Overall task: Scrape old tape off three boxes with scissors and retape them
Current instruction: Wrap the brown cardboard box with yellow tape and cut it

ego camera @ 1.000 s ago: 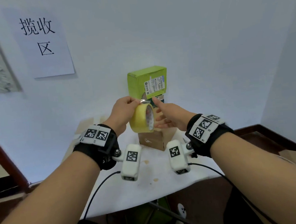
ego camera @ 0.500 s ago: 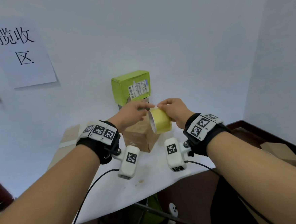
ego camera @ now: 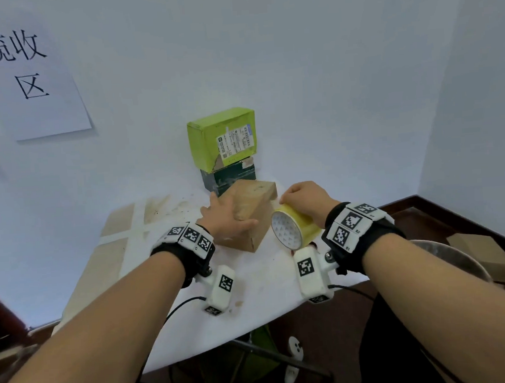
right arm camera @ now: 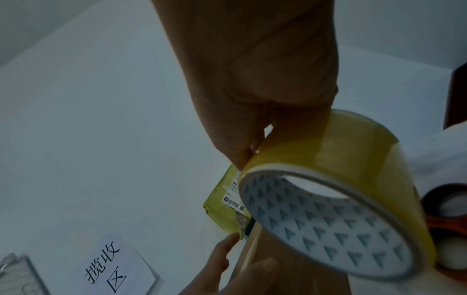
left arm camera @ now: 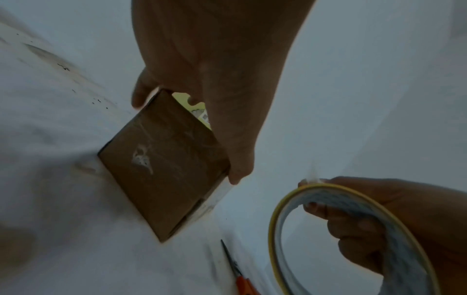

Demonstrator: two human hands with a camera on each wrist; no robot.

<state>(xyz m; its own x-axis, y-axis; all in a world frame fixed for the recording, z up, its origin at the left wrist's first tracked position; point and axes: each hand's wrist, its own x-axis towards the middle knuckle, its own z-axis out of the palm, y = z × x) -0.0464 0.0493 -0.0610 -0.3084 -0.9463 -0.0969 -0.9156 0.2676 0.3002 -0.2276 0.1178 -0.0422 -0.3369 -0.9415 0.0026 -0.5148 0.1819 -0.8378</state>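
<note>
Taping the brown box [ego camera: 251, 214]
Our left hand [ego camera: 226, 220] is gripping it mid-table — our right hand [ego camera: 304, 199] is clutching the tape roll [ego camera: 293, 230].

Your bare forearms wear black fabric wrist straps [ego camera: 187, 255] carrying white blocks with black square markers [ego camera: 352, 221]; a white camera pod [ego camera: 310, 272] with a thin black cable [ego camera: 178, 308] hangs under each
</note>
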